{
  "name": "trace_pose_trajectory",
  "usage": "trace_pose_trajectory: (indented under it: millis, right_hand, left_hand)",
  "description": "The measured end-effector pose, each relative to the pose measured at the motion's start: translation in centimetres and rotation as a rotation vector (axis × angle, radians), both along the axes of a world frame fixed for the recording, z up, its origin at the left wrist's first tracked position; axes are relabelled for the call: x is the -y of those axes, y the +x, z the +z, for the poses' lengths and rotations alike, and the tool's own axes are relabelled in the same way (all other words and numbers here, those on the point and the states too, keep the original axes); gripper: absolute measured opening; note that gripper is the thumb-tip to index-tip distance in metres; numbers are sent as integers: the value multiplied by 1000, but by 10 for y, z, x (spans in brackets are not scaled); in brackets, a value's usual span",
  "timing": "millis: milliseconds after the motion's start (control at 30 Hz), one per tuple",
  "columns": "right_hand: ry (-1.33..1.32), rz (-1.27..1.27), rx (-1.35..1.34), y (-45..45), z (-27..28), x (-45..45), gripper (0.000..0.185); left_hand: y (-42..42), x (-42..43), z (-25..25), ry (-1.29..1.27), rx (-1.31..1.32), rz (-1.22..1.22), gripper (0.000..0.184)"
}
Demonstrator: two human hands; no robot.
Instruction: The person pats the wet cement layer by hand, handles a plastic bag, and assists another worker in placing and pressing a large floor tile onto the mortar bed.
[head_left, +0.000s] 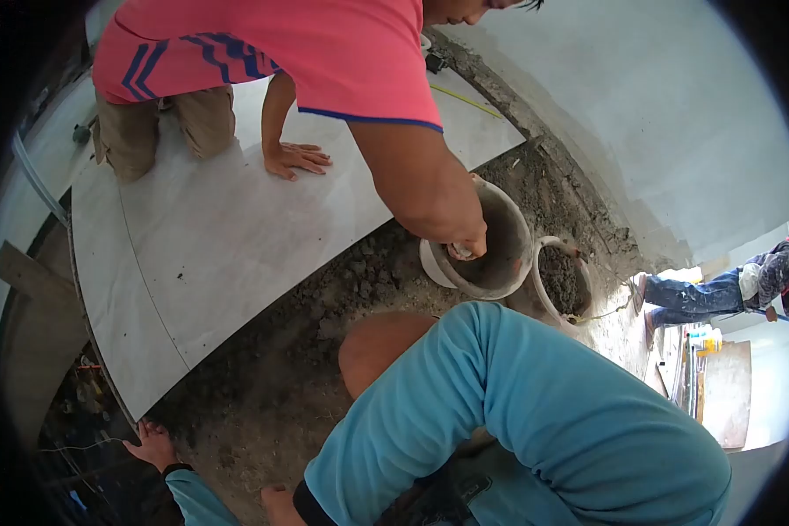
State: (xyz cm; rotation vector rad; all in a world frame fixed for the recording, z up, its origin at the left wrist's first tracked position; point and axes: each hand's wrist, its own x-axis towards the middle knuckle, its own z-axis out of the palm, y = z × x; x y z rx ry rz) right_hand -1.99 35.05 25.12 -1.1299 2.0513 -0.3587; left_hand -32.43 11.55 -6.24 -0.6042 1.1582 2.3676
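My left hand point(155, 447), below a teal sleeve with a dark wristband, is at the near corner of a large pale floor tile point(228, 245). Its fingers are closed around the tile's edge. My right arm point(535, 386) is bent across the front in a teal sleeve. Only a sliver of my right hand point(276, 504) shows past the dark cuff at the bottom, its fingers hidden. Dark crumbly mortar point(342, 285) lies along the tile's edge, close to a bare knee point(381, 351).
A co-worker in a pink shirt point(351, 53) kneels on the tile, one hand point(296, 160) flat on it. The other hand point(472, 245) reaches into a bucket point(510, 237). Beside it stands a second bucket point(542, 285) holding grey mix. Another person point(710, 294) is at right.
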Motion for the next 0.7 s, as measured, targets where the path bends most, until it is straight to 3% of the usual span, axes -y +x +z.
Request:
trace_pose_trajectory:
  millis: [167,267,300,333,367,500,567,633,667,700]
  right_hand:
    - [64,32,11,3,-5,0,39]
    - [-45,-64,-370,16,-73,24,33]
    - [-71,-96,-306,18,-77,18,28]
    - [-135,-197,-94,13,-41,-9,25]
    - [-162,-278,-103,16,-37,-17,24]
    - [-118,-181,-58,17,-33,-47,39]
    - [-90,-237,-215,18,-33,-58,41]
    - [-56,-171,-208,13,-33,-63,41]
    - [-31,-164,-163,12,-28,-62,40]
    - [-9,-166,-115,12,-26,-62,40]
  left_hand:
    - [6,-5,7,4,3,0,76]
    - [9,-5,12,78,-3,-39,74]
    - [11,-4,12,144,-4,-102,74]
    - [11,-2,11,158,-13,-138,72]
    - [12,-2,10,172,-20,-172,70]
    - [12,-17,5,-45,18,63,94]
    - [15,-27,15,-118,-10,155,104]
    - [18,-38,25,-281,-62,231,99]
    - [14,-45,21,-455,-80,308,85]
    - [-26,-19,-55,-763,-412,141,65]
